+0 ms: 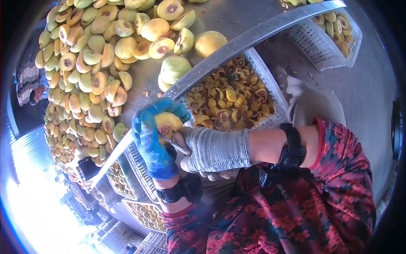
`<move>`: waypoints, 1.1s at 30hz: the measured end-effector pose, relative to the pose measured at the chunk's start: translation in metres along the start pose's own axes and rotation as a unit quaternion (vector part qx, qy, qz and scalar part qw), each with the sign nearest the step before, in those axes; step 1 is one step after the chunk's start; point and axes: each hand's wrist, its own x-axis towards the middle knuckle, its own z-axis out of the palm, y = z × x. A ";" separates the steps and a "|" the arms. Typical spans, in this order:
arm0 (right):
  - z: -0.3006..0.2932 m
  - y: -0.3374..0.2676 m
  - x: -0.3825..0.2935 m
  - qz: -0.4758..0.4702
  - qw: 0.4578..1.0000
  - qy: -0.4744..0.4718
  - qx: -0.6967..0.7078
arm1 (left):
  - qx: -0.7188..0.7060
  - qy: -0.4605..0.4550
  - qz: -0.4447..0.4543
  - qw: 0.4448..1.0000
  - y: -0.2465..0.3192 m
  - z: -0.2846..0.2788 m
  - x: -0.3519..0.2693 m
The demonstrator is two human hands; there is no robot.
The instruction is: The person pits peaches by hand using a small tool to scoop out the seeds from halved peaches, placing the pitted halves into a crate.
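My left hand (152, 136), in a blue coated glove, grips a halved yellow peach-like fruit (168, 122), cut face towards me. The reddish-brown centre of that face is visible. In a grey knitted glove, my right hand (206, 149) holds a small metal tool (179, 145) with its thin end against the cut face. Its handle is mostly hidden in my fingers. Both hands are just in front of the metal table edge (253, 36). Below and beyond them, a white plastic crate (266, 73) holds fruit scraps (231, 95).
Halved fruit (98, 82) is heaped across the metal table (203, 19). Another white crate (312, 44) with fruit stands on the floor at upper right. More filled crates (141, 216) stand at lower left. A person (39, 92) is beyond the heap.
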 end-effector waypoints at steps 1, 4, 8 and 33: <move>0.000 0.001 0.000 -0.021 1.000 0.022 -0.004 | 0.005 -0.038 0.010 0.999 0.000 -0.003 0.001; -0.008 0.001 0.000 0.071 0.991 -0.062 0.093 | 0.025 -0.074 0.003 0.997 0.001 0.004 0.001; -0.019 -0.007 0.006 0.183 0.937 -0.156 0.251 | 0.025 -0.044 0.013 0.999 0.003 -0.006 -0.002; -0.022 0.033 0.007 -0.123 0.882 0.024 -0.454 | -0.276 0.075 -0.038 0.958 0.008 -0.010 0.015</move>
